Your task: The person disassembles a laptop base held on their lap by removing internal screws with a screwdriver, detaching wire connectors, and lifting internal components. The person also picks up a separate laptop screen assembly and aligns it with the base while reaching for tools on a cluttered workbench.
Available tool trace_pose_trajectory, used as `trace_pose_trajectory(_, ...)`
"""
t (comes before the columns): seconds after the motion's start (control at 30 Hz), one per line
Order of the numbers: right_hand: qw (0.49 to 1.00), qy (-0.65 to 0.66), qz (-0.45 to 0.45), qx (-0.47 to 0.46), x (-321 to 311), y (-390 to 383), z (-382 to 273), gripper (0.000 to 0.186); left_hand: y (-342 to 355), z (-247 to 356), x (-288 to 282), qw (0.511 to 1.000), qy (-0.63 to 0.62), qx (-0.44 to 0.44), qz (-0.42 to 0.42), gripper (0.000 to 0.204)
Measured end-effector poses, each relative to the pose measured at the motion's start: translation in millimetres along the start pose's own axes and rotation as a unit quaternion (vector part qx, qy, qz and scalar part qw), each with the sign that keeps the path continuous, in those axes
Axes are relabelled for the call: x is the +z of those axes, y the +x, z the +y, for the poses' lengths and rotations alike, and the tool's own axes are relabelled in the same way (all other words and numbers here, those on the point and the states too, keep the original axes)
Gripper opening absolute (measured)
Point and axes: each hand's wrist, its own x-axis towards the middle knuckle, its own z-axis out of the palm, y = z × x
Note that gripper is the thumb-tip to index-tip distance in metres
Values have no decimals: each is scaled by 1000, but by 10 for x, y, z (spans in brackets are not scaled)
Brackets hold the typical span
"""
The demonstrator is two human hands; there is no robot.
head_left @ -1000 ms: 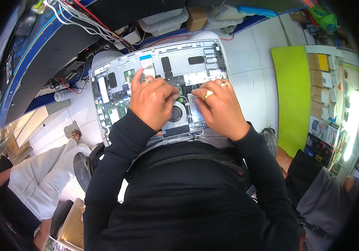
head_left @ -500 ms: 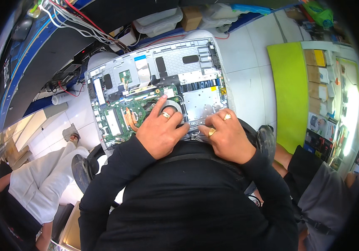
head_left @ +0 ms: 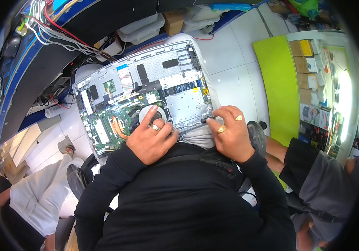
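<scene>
An opened laptop, silver and green, is seen at upper middle. Its fan is partly covered by the left hand, one finger straight; no grip by it or the right hand can be told.

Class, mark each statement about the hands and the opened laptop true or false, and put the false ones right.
1. The left hand partly hides the round fan from view. True.
2. The right hand is over the middle of the laptop. False: it is at the near right corner.
3. A green circuit board shows inside the laptop. True.
4. Both hands are bare of rings. False: gold-coloured rings show on each.
5. A bright green panel stands to the right of the laptop. True.
6. The person's sleeves are white. False: they are black.
</scene>
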Motion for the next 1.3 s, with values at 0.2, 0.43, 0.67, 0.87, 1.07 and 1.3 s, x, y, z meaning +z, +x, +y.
trace_pose_trajectory(0.2,997,-34,-46,-59,166,-46,-36,31,-4,-4,9,1000,-7,-6,2,27)
trace_pose_trajectory(0.43,996,-26,-71,-45,179,60,-73,29,-46,-26,21,1000,-13,-6,4,27)
trace_pose_trajectory(0.67,997,4,-58,-42,197,22,13,31,-43,-23,36,999,-24,-29,18,30)
trace_pose_trajectory(0.87,996,-3,-74,-54,122,7,27,27,-18,-39,52,999,-29,-20,12,31)
trace_pose_trajectory(1.07,995,-14,-76,-70,145,7,35,30,103,-13,77,999,-43,-4,7,31)
trace_pose_trajectory(1.3,992,-18,-88,-92,163,23,59,34,183,2,180,998,-54,10,-1,34)
